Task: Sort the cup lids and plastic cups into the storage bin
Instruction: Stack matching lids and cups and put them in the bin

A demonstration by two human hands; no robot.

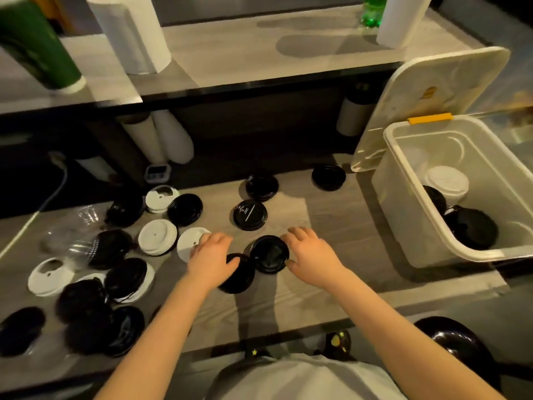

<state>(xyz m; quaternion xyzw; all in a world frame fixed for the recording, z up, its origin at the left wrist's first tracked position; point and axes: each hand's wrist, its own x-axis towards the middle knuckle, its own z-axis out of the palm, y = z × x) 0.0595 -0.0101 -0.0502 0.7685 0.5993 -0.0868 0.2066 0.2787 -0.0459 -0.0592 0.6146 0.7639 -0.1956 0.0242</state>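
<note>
Several black and white cup lids lie scattered over the grey counter (331, 226), mostly to the left. My right hand (313, 254) has thumb and forefinger round the right rim of a black lid (269, 254), which overlaps a second black lid (238, 277). My left hand (212, 256) lies with relaxed fingers over a white lid (186, 245), its thumb touching the second black lid. Clear plastic cups (72, 241) lie on their side at the far left. The white storage bin (432, 215) stands at the right, holding white lids (447, 180) and black lids (470, 229).
The bin's cover (432, 90) leans upright behind the bin. A raised shelf at the back carries paper towel rolls (132, 33), a green cup stack (37, 47) and a green bottle (372, 13). More black lids (250, 214) lie mid-counter. A white cable (49, 197) runs at the left.
</note>
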